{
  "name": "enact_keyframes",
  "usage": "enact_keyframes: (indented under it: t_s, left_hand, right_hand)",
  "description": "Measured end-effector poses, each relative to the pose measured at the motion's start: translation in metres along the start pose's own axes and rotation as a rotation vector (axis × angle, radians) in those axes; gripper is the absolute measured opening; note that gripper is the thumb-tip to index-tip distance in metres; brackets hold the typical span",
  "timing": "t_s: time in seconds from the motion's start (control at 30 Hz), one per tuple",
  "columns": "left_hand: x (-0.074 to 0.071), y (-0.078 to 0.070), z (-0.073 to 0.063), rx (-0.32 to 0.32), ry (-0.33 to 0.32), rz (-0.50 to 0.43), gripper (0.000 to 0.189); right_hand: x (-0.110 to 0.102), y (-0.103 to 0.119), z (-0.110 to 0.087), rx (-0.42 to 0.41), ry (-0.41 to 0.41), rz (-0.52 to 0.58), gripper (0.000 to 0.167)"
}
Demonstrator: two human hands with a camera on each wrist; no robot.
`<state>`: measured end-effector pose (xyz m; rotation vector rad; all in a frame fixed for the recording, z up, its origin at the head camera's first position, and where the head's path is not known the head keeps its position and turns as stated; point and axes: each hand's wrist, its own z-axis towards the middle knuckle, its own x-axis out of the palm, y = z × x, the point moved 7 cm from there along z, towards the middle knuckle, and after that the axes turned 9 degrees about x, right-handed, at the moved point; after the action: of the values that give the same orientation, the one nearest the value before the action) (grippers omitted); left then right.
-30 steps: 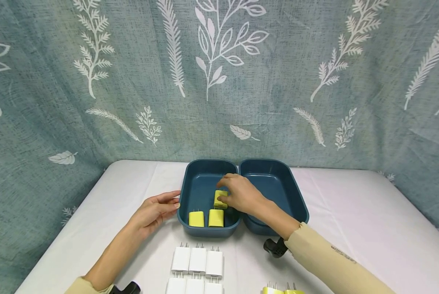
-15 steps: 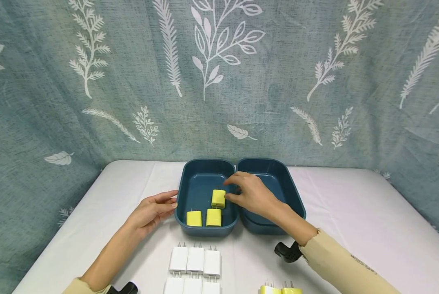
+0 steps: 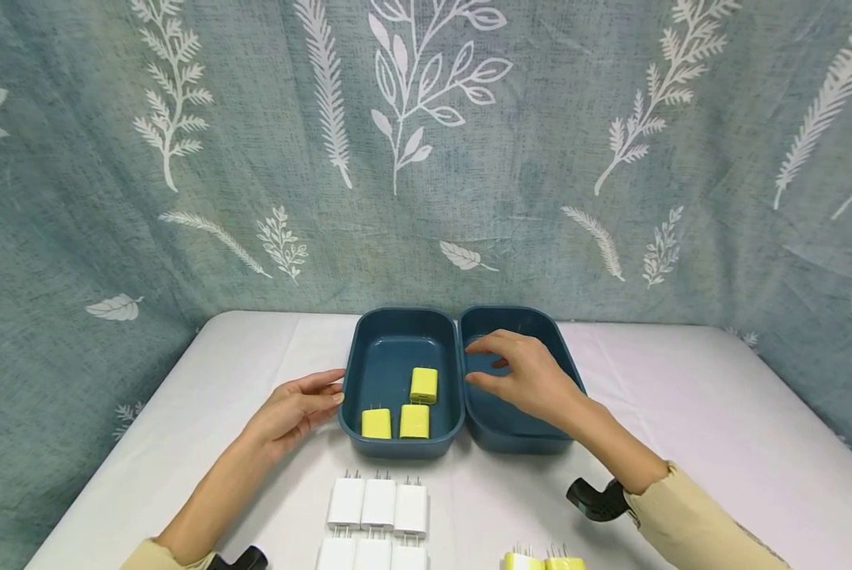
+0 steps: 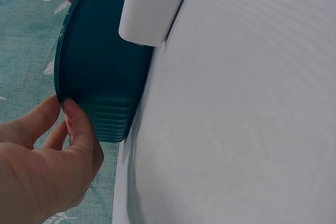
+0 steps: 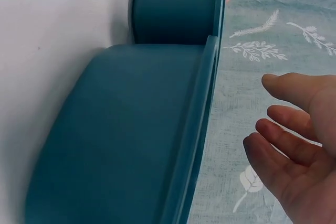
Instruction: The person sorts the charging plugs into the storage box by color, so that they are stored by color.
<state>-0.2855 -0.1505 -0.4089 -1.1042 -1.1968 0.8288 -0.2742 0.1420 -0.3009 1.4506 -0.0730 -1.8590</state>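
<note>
My left hand (image 3: 294, 412) pinches the left side rim of a dark blue plastic container (image 3: 390, 360). Thumb and fingertips on its rim show in the left wrist view, where the hand (image 4: 50, 166) is at the container's corner (image 4: 110, 114). Inside lie three yellow charger plugs: one at the front left (image 3: 376, 423), one at the front right (image 3: 415, 422), and one right behind that (image 3: 424, 385). Over a second blue container (image 3: 522, 435) hovers my right hand (image 3: 529, 376), fingers loosely bent and nothing between them. The right wrist view shows those fingers (image 5: 286, 145) spread apart.
White charger plugs (image 3: 412, 509) stand in rows on the white tabletop (image 3: 682, 396), in front of the left container. Two more yellow plugs (image 3: 564, 564) sit at the bottom edge. A patterned green curtain (image 3: 369, 261) hangs behind the table.
My right hand has let go of the rearmost yellow charger plug and moved right, over the second container. The left hand keeps its hold on the rim.
</note>
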Motion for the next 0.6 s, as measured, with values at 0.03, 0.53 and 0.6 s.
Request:
enact_keyframes:
  t_s: [0.03,0.53,0.6]
  left_hand:
    - [0.000,0.000,0.000,0.003,0.003,0.001,0.052]
    - [0.000,0.002,0.002,-0.003,-0.004,-0.007,0.052]
    - [0.000,0.002,0.002,-0.002,0.000,-0.009,0.052]
  right_hand:
    - [-0.002,-0.001,-0.001,0.003,0.000,0.001,0.033]
    - [-0.031,-0.003,-0.041,0.007,-0.024,0.029,0.035]
    - [-0.036,-0.003,-0.048,0.003,-0.031,0.021,0.034]
